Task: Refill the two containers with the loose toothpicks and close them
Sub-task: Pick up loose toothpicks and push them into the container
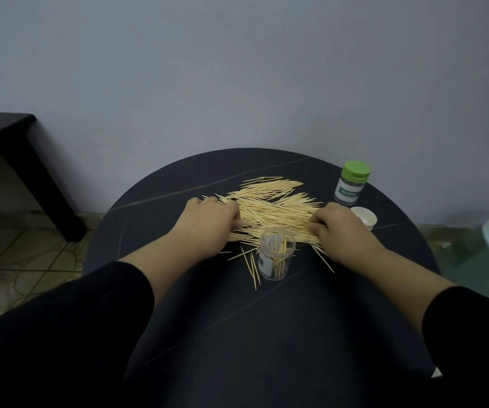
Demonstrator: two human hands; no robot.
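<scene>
- The toothpicks [272,207] lie in a wide, loose heap across the middle of the round dark table [267,334]. A few strays lie fanned out beside the open jar [275,256].
- Our left hand [211,220] sits at the heap's left edge and our right hand [340,229] at its right edge. Both have their fingers curled down into the sticks. We cannot tell whether either hand has pinched a bundle or is only raking.
- We judge the sticks to be very light, stiff and thin. They will likely roll and slide on the smooth top, snap if squeezed crosswise, and prick at the tips. It looks best to square them into a parallel bundle and pinch it around the middle.
- The open jar stands upright just in front of the heap, between our wrists, with only a few sticks leaning inside. It is clear and probably light, so we think a sweeping wrist could tip it.
- The closed jar [350,184] with a green cap stands at the far right, and we cannot tell how full it is.
- A white lid [365,217] lies just behind our right hand, apart from the open jar.
- A dark side table [5,139] stands off to the left, well apart.
</scene>
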